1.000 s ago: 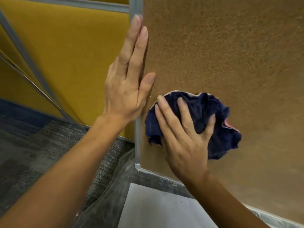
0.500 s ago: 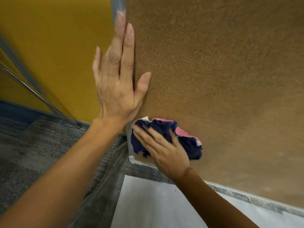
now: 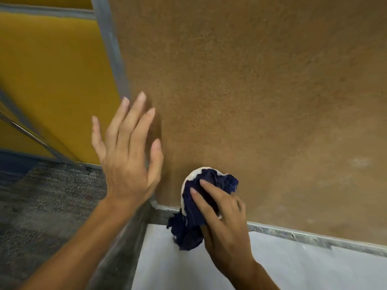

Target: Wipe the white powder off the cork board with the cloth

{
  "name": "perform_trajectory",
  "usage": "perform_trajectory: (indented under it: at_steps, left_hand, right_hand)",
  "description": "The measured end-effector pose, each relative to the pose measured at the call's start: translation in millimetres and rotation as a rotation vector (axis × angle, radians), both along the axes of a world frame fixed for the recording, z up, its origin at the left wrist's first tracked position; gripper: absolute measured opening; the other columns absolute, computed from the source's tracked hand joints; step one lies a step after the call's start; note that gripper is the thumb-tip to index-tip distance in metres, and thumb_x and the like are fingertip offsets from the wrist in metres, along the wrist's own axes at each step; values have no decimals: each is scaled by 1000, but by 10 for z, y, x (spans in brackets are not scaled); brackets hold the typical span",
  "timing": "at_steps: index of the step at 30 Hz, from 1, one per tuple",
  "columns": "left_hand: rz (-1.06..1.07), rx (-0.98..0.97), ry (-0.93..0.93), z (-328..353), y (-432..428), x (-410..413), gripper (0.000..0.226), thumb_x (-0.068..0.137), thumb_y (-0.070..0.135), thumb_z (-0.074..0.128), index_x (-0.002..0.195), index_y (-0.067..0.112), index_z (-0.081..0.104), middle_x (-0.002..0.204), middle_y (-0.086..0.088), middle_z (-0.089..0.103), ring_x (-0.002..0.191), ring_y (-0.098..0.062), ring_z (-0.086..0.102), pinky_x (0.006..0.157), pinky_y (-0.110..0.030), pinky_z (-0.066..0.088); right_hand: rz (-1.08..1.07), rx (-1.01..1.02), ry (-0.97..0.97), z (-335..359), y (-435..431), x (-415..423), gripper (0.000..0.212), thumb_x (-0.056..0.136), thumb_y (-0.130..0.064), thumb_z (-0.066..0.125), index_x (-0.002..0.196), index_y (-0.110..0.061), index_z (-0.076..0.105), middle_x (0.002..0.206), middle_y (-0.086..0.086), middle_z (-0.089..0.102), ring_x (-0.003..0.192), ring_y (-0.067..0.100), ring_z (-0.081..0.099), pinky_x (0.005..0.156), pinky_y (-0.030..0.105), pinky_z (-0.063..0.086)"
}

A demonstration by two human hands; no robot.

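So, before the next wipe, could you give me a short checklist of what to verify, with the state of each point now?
1. Cloth in grip: ok. The right hand holds the cloth.
2. Cloth on the board: not ok. It sits at the lower left corner and partly hangs over the frame.
3. Left hand steadying the board: cannot tell. It is open near the left edge, but blurred.
4. Powder gone: not ok. Pale patches show on the right.
5. Cloth clean: cannot tell. Its top edge is white; whether that is powder or fabric is unclear.
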State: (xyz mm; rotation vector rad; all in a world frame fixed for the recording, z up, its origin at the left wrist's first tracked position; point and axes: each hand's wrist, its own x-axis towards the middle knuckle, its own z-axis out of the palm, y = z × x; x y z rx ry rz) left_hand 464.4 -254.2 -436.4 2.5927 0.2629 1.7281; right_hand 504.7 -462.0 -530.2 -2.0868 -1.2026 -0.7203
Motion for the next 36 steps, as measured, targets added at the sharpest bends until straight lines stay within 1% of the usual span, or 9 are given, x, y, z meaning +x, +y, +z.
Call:
perform_trajectory:
  at_steps: [4, 8, 14, 17, 22, 26, 29, 32, 36]
  left_hand:
    - [-322, -307, 280, -380, -586, -243, 47, 106, 49, 41, 103, 12, 70, 108, 7, 69, 102, -15, 63, 101, -36, 40]
    - [-568, -965, 610, -607, -1145, -333, 68, 92, 80, 40, 89, 18, 66, 79, 4, 66, 76, -20, 63, 68, -41, 49]
    - [-709, -1467, 546, -427, -1688, -219, 35, 95, 48, 61, 98, 15, 72, 81, -12, 74, 79, -20, 73, 67, -28, 57]
    - [-764, -1348, 567, -364, -1699, -122, 19, 101, 30, 56, 98, 28, 74, 84, 4, 76, 82, -11, 73, 69, -19, 55]
    - [-766, -863, 767, -266, -1502, 19, 27, 100, 24, 51, 95, 46, 67, 81, 19, 71, 74, -7, 67, 65, -18, 49]
    - [-662, -754, 678, -367, -1466, 59, 22, 93, 28, 54, 95, 38, 74, 81, 17, 65, 85, -11, 60, 72, -29, 47]
    - [-244, -773, 364, -526, -1616, 78, 12, 90, 34, 72, 93, 25, 66, 90, 15, 53, 89, -12, 49, 80, -37, 43]
    - [123, -1011, 309, -595, -1862, 78, 41, 82, 36, 85, 93, 21, 49, 94, 3, 45, 93, -23, 46, 79, -49, 46]
    - [-147, -718, 267, -728, -2055, 95, 33, 101, 43, 50, 119, 17, 59, 126, 2, 57, 111, -24, 57, 90, -51, 51]
  right_hand:
    - [-107, 85, 48, -9, -211, -125, 46, 99, -21, 53, 145, -28, 52, 143, 3, 49, 121, 21, 52, 95, 42, 44]
    - [-166, 66, 96, -129, -436, -128, 41, 103, -22, 53, 143, -28, 56, 128, 4, 56, 110, 21, 53, 92, 40, 45]
    - [-64, 35, 200, -40, -727, -32, 51, 99, -25, 56, 150, -18, 51, 143, 5, 52, 133, 19, 49, 108, 52, 42]
    - [26, 125, 309, 55, -910, -21, 66, 93, -36, 61, 153, -13, 46, 158, 2, 41, 147, 20, 40, 121, 55, 27]
    - [-152, 304, 647, 150, -1096, 83, 81, 92, -49, 62, 161, -32, 23, 159, -14, 31, 145, 13, 38, 114, 33, 41]
    - [73, 168, 1023, 280, -1230, 242, 22, 94, -41, 69, 113, -31, 67, 104, -11, 73, 97, 12, 69, 85, 40, 57]
    - [-12, 129, 898, 313, -1180, 233, 27, 98, -45, 59, 87, -21, 63, 80, -4, 68, 74, 16, 64, 67, 39, 54]
    - [-74, 131, 756, 230, -1097, 187, 22, 99, -32, 56, 81, -24, 49, 72, -7, 59, 65, 15, 53, 58, 26, 41]
    - [-34, 175, 816, 249, -1025, 206, 17, 102, -30, 52, 87, -22, 51, 72, -4, 59, 63, 20, 52, 58, 40, 48]
